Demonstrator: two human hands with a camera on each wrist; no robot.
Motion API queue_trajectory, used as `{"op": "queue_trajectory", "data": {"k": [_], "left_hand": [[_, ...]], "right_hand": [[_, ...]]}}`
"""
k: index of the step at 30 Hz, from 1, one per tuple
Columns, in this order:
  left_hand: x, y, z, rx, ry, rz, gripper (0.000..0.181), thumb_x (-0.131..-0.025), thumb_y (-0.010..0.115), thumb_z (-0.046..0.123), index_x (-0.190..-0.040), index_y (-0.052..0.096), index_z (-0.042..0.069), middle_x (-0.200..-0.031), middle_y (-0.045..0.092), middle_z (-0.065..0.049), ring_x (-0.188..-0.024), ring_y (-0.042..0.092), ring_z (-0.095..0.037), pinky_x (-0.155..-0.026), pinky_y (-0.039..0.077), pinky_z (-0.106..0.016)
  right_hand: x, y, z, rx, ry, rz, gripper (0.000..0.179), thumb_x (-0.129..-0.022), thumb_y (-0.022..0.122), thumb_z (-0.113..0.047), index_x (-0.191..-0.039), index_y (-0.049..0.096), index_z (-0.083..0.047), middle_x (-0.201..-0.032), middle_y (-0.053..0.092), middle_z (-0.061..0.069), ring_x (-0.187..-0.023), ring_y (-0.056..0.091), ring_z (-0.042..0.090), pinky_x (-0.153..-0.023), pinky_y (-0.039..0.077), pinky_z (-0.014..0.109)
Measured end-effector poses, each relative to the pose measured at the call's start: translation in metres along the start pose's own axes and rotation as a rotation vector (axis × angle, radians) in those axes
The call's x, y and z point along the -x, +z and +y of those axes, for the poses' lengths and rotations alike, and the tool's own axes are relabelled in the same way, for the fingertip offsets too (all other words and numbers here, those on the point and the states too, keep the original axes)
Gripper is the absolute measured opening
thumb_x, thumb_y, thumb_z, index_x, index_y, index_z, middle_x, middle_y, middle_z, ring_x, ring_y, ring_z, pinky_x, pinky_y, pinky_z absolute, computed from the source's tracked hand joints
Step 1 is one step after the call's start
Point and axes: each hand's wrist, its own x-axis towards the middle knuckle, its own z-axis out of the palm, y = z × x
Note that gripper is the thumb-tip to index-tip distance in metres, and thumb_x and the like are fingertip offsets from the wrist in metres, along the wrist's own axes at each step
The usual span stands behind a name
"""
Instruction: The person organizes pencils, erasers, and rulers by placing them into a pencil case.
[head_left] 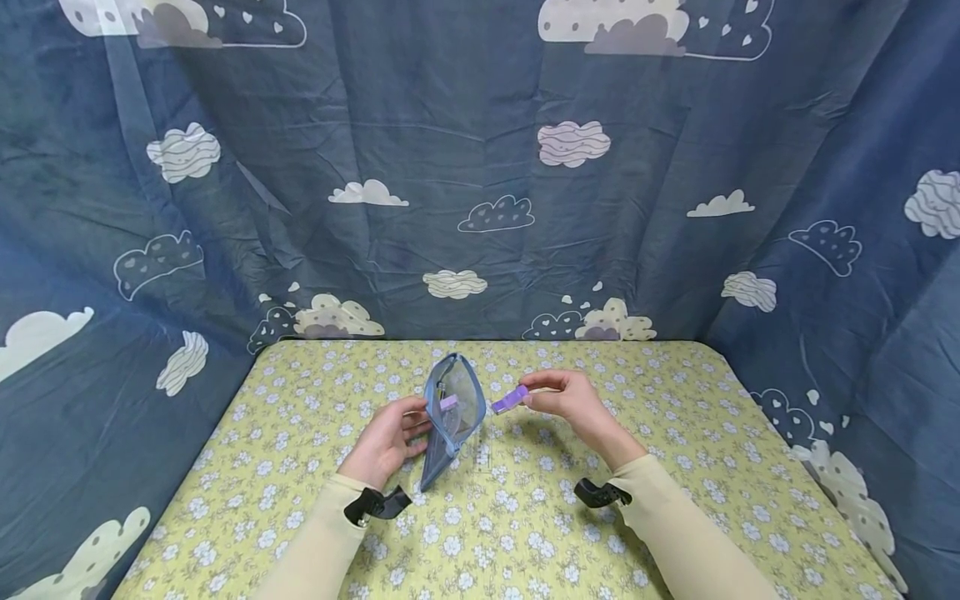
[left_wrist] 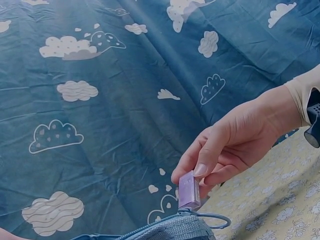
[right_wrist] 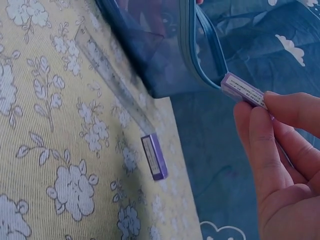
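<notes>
My left hand grips the side of a blue mesh zip pouch, which stands tilted with its mouth open. Inside it show a pinkish-purple block and a thin, dark item behind it. Between the thumb and fingers of my right hand is a small purple block with a white printed label. Its free end points at the pouch's mouth, right by the rim in the right wrist view. A similar purple block lies on the table below, by the end of a clear ruler.
A yellow flowered cloth covers the table. Dark blue curtains with cloud prints hang behind it and along both sides. Each wrist carries a black strap device, the right one near the sleeve cuff.
</notes>
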Motion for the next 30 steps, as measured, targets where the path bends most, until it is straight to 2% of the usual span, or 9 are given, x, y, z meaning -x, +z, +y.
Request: {"op": "queue_trajectory", "data": {"k": [6, 15, 21, 26, 30], "left_hand": [[0.000, -0.001, 0.000, 0.003, -0.006, 0.007, 0.010, -0.094, 0.066, 0.018, -0.097, 0.064, 0.009, -0.109, 0.063, -0.016, -0.112, 0.052, -0.034, -0.102, 0.033, -0.055], [-0.001, 0.000, 0.000, -0.002, 0.000, 0.010, 0.009, -0.093, 0.067, 0.018, -0.097, 0.064, 0.010, -0.110, 0.062, -0.017, -0.110, 0.051, -0.034, -0.102, 0.032, -0.055], [-0.002, 0.001, 0.001, 0.001, -0.005, 0.015, 0.012, -0.093, 0.067, 0.018, -0.100, 0.063, 0.009, -0.109, 0.062, -0.015, -0.111, 0.051, -0.034, -0.104, 0.031, -0.056], [-0.001, 0.001, 0.001, 0.005, -0.007, 0.019, 0.013, -0.094, 0.067, 0.018, -0.101, 0.062, 0.009, -0.110, 0.062, -0.016, -0.111, 0.051, -0.034, -0.105, 0.031, -0.057], [-0.001, 0.001, 0.000, 0.009, -0.004, 0.018, 0.011, -0.094, 0.068, 0.018, -0.099, 0.063, 0.010, -0.108, 0.061, -0.015, -0.111, 0.051, -0.034, -0.104, 0.031, -0.056]], "right_hand": [[0.001, 0.005, -0.004, -0.008, -0.010, -0.015, 0.039, -0.089, 0.078, -0.017, -0.124, 0.069, -0.003, -0.122, 0.068, 0.012, -0.108, 0.067, 0.028, -0.092, 0.051, 0.044], [0.000, 0.016, -0.010, -0.017, -0.014, -0.048, 0.039, -0.091, 0.075, -0.011, -0.128, 0.066, -0.001, -0.128, 0.065, 0.015, -0.109, 0.067, 0.028, -0.093, 0.051, 0.043], [-0.002, 0.022, -0.015, -0.026, -0.003, -0.057, 0.035, -0.091, 0.075, -0.012, -0.125, 0.069, -0.005, -0.125, 0.067, 0.011, -0.109, 0.066, 0.036, -0.093, 0.051, 0.043], [-0.005, 0.026, -0.025, -0.017, -0.031, -0.058, 0.032, -0.090, 0.076, -0.017, -0.121, 0.070, -0.009, -0.122, 0.068, 0.009, -0.105, 0.068, 0.033, -0.094, 0.049, 0.050], [-0.009, 0.030, -0.032, -0.032, -0.060, -0.069, 0.036, -0.090, 0.076, -0.017, -0.124, 0.068, -0.005, -0.120, 0.069, 0.011, -0.103, 0.068, 0.034, -0.097, 0.046, 0.057]]}}
